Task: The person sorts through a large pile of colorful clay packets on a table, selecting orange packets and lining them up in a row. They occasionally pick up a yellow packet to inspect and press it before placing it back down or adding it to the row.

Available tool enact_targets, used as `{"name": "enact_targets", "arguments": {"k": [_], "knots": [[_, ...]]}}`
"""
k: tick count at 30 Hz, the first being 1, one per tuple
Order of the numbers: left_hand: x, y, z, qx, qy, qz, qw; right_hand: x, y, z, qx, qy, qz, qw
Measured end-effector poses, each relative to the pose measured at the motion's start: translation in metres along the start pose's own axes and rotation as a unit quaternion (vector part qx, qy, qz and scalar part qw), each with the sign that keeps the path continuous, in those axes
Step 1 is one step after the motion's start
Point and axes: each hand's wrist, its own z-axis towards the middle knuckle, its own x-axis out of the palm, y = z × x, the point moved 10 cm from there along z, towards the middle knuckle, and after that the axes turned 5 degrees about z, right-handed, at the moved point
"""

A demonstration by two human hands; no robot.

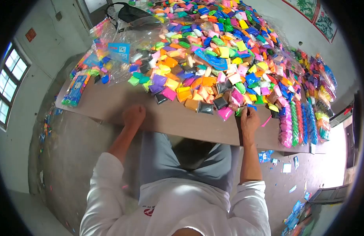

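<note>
Apparently the right hand (249,121) is nearest the blue packet (251,106), at the near edge of the packet heap (229,51), just beyond bunched fingertips; whether they grip it, I cannot tell; the left hand (134,117) is curled into a fist, nearside left of the heap; nearside right of it, clear sleeves (285,129) hold stacked packets.
</note>
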Motion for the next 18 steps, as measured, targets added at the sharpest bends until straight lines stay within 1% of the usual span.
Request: {"name": "enact_targets", "arguments": {"k": [3, 6, 8, 9, 11, 12, 14, 15, 16, 17, 18], "knots": [[0.002, -0.002, 0.006, 0.003, 0.016, -0.016, 1.000, 0.001, 0.002, 0.000, 0.003, 0.010, -0.011, 1.000], [0.004, -0.003, 0.011, -0.011, 0.042, 0.004, 0.999, 0.005, 0.001, 0.001, 0.006, 0.030, -0.020, 0.999], [0.003, -0.005, 0.012, -0.020, 0.077, 0.007, 0.997, 0.003, 0.006, 0.000, -0.020, 0.014, -0.020, 1.000], [0.006, -0.003, 0.012, -0.022, 0.078, 0.008, 0.997, 0.003, 0.009, 0.000, -0.020, 0.017, -0.019, 0.999], [0.003, -0.005, 0.012, 0.000, 0.024, -0.004, 1.000, -0.003, 0.037, -0.001, -0.066, 0.009, 0.018, 0.998], [0.002, -0.005, 0.013, -0.003, 0.026, -0.003, 1.000, -0.001, 0.055, 0.002, -0.067, 0.012, 0.020, 0.997], [-0.005, -0.007, 0.009, -0.023, 0.040, 0.017, 0.999, 0.008, 0.113, -0.002, -0.097, 0.044, 0.108, 0.988], [-0.006, -0.007, 0.008, -0.028, 0.043, 0.018, 0.999, 0.022, 0.139, 0.000, -0.121, 0.073, 0.123, 0.982], [-0.012, -0.010, 0.008, -0.020, 0.025, 0.008, 0.999, 0.042, 0.164, 0.006, -0.146, 0.099, 0.138, 0.975], [-0.016, -0.012, 0.009, -0.013, 0.006, -0.002, 1.000, 0.062, 0.186, 0.009, -0.168, 0.106, 0.162, 0.967], [-0.016, -0.011, 0.009, -0.017, 0.005, 0.000, 1.000, 0.081, 0.207, 0.015, -0.190, 0.114, 0.187, 0.957]]}}
